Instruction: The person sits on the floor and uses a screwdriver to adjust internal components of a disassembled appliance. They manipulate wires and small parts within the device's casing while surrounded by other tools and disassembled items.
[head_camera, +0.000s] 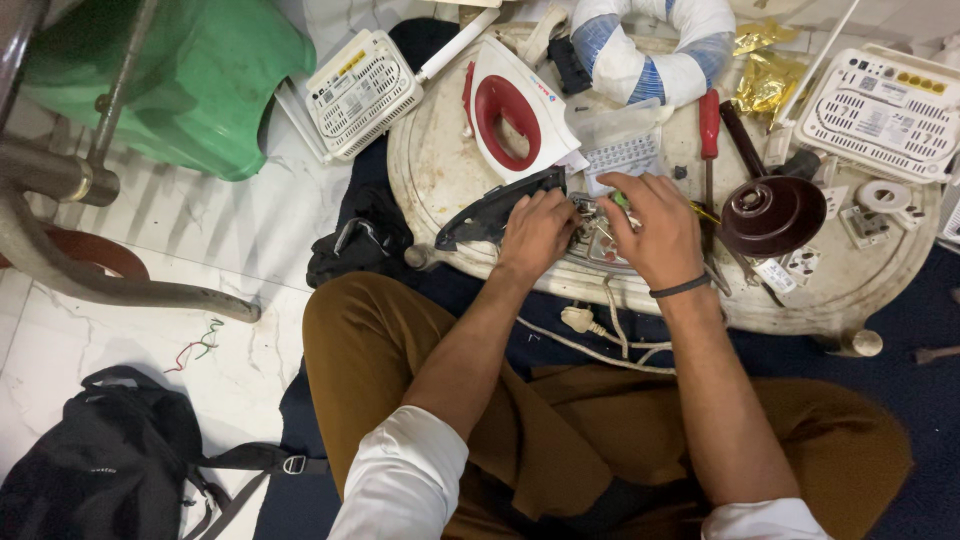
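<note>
Left hand (535, 232), knuckles up and fingers curled, presses down on the opened metal assembly (600, 240); whether it pinches a part I cannot tell. Right hand (655, 232), a dark band at the wrist, is bent over the same assembly with fingertips tucked into the tangle of wires. Something small and green shows by its fingers, but its grip cannot be made out.

The assembly lies at the near edge of the round tabletop (440, 180), cream-coloured, scuffed and stained. It is shiny metal with thin wires. Just left of it, touching the left hand, sits a black plastic shell (490, 212), curved and pointed. A white cord (600, 345) with a plug hangs off the table edge over the brown trousers.

Further out:
- a white iron body with a red handle loop (512, 108), smooth plastic, lying flat
- a red-handled screwdriver (709, 135) beside the right hand
- a dark maroon round dish (775, 215), glossy
- a clear plastic tray (625, 150), contents too small to read
- crumpled gold foil (765, 80)
- two white vented plastic boxes (362, 92), one on the floor at left and one at the right edge
- a blue-and-white padded ring (650, 45)

On the marble floor stand a green plastic stool (200, 70) and a black fabric backpack (110, 460).
</note>
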